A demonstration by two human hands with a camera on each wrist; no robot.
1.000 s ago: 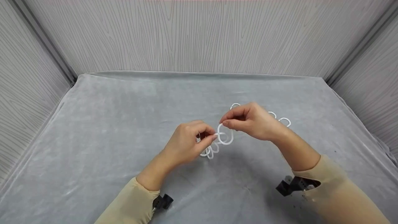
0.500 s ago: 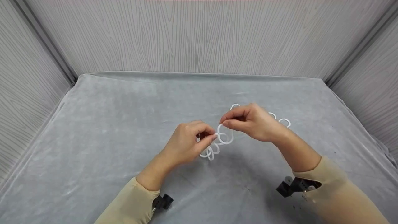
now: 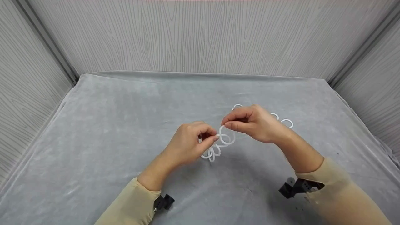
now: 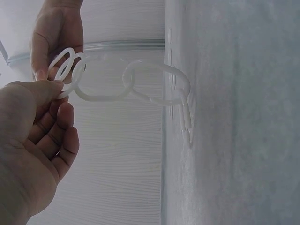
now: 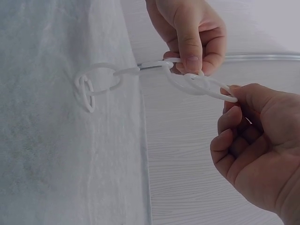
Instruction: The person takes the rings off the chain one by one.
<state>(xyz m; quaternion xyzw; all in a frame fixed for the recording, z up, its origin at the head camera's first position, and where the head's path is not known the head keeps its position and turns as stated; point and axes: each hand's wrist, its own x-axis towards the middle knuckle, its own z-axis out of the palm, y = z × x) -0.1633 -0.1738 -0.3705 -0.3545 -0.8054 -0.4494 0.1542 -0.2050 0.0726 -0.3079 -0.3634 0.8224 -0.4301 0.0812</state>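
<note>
While the left hand (image 3: 189, 142) pinches one link of a white chain (image 4: 105, 98) between thumb and forefinger, the right hand (image 3: 257, 123) does the same with a white oval link (image 5: 220, 97) just beside it. Both grips are narrow, closed on the thin white loops, and the oval link overlaps the one in the left fingers; whether the two are joined cannot be told. From the left hand the chain hangs over the grey cloth (image 3: 125, 125), and it is unclear if its lowest link touches the fabric. More white links (image 3: 287, 120) lie on the cloth beyond the right hand, partly hidden by it. Both forearms wear beige sleeves (image 3: 129, 204), and a wood-grain panel (image 3: 187, 37) stands behind the cloth.
</note>
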